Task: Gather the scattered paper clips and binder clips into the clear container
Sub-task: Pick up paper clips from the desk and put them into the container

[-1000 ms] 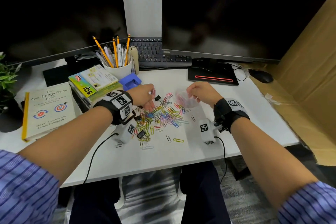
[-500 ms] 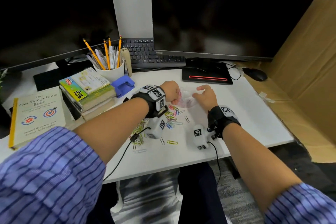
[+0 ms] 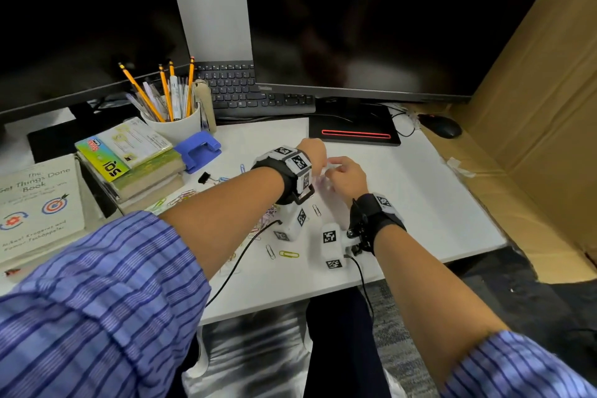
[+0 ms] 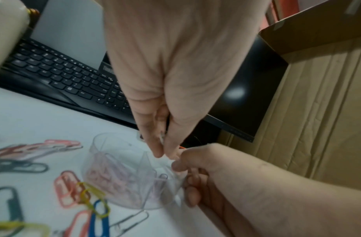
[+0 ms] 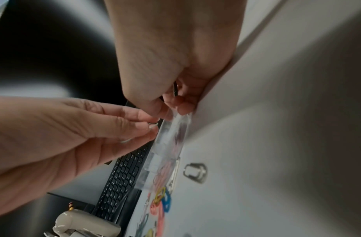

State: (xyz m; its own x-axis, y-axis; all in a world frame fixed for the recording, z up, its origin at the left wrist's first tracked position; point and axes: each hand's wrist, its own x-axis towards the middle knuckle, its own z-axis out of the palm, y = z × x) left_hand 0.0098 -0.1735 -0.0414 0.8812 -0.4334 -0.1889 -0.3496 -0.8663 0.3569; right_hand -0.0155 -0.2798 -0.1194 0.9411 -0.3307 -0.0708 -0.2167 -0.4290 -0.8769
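Observation:
The round clear container has dividers; one section holds pink paper clips and another a single silver clip. My right hand grips its right rim, with fingertips on the wall. My left hand hovers over the container and pinches a pale paper clip between thumb and fingers. In the head view both hands meet mid-desk and hide most of the container. Loose coloured paper clips lie left of it, more sit near the front, and a black binder clip lies by the books.
A stack of books, a blue hole punch and a pencil cup stand at the left. Keyboard, monitors and a black stand line the back. A cardboard wall closes the right side.
My left hand has left the clip pile and moved right to hover over the container, with a clip in its fingers. My right hand has kept hold of the container.

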